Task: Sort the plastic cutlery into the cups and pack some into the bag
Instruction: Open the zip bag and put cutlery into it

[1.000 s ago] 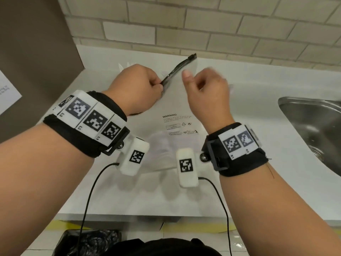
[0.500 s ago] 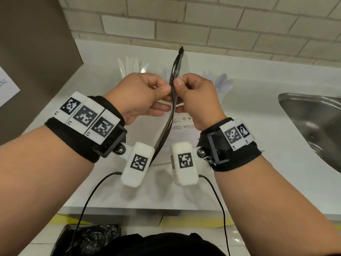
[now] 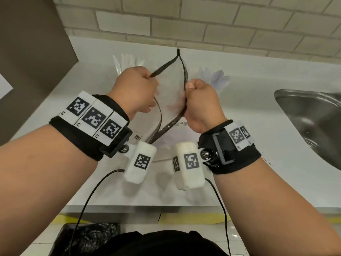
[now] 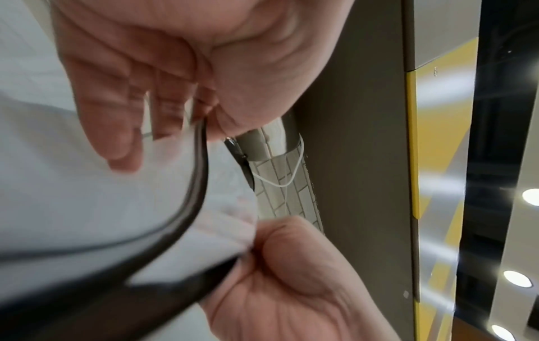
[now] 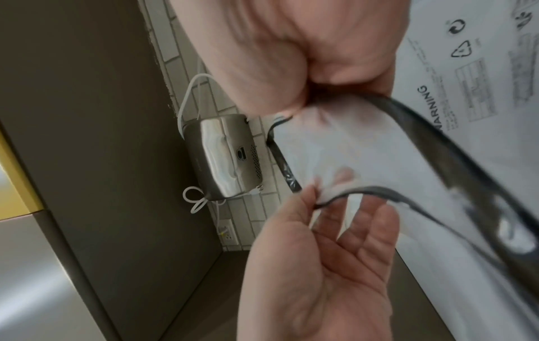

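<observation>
I hold a clear plastic zip bag [image 3: 185, 74] with a dark zipper rim upright above the white counter. My left hand [image 3: 150, 79] pinches the left side of the rim and my right hand [image 3: 188, 87] pinches the right side. The two sides are pulled apart, so the mouth gapes. In the wrist views the left hand [image 4: 204, 120] and right hand [image 5: 306, 103] each pinch the dark rim [image 4: 192, 196]. White plastic cutlery [image 3: 127, 61] and pale spoons [image 3: 219, 79] fan up behind my hands; their cups are hidden.
A steel sink [image 3: 313, 117] lies at the right. A brown panel [image 3: 36, 43] stands at the left and a tiled wall behind. The counter's front edge [image 3: 166, 207] is near me, with a black-lined bin [image 3: 88, 237] below. A metal device [image 5: 224, 157] with white cables hangs on the wall.
My right hand came in and took the bag's rim beside the left hand. Both hands then pulled the rim apart, and the bag's mouth went from closed to wide.
</observation>
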Motion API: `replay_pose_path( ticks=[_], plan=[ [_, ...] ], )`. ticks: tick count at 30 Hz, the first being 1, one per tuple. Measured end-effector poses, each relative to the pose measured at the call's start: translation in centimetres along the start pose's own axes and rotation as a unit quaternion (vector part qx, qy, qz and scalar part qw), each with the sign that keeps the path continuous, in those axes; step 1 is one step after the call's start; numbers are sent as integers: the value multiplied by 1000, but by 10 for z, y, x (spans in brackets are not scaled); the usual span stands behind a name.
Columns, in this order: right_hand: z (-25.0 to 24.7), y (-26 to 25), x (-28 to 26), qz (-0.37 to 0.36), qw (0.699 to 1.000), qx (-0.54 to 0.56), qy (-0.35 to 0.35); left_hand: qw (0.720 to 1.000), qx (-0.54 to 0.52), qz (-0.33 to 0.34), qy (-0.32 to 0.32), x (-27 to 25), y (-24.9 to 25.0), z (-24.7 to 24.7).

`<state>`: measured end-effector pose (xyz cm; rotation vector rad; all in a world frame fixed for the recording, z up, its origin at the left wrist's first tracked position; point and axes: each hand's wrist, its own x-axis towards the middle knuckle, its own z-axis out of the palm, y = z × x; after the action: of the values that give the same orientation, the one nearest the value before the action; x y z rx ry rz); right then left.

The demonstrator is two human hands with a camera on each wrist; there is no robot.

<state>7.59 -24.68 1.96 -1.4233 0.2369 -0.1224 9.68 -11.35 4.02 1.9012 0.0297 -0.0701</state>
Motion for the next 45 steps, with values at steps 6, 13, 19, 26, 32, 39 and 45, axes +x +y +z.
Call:
replay_pose_path(
  ticks=[6,13,19,26,32,39,45],
  plan=[
    [-8,15,6,12,976,-212,-38,996,-59,-36,46,8,1,-19],
    [-18,11,12,95,995,-17,-35,992,-55,-96,-65,-4,-8,-22],
    [-9,0,10,14,996,-23,-82,979,-68,-186,-41,0,-11,-25],
    [-26,15,14,-37,879,-462,-111,928,-316,-194,-43,-6,-11,-24],
    [-19,18,23,-69,926,-363,-76,974,-70,-157,-148,-14,-40,-10],
    [-29,18,2,-118,927,-218,-283,968,-203,-148,3,1,-41,-22],
    [-20,25,9,-57,812,-560,-152,919,-355,-27,-170,-25,-40,-14]
  ],
)
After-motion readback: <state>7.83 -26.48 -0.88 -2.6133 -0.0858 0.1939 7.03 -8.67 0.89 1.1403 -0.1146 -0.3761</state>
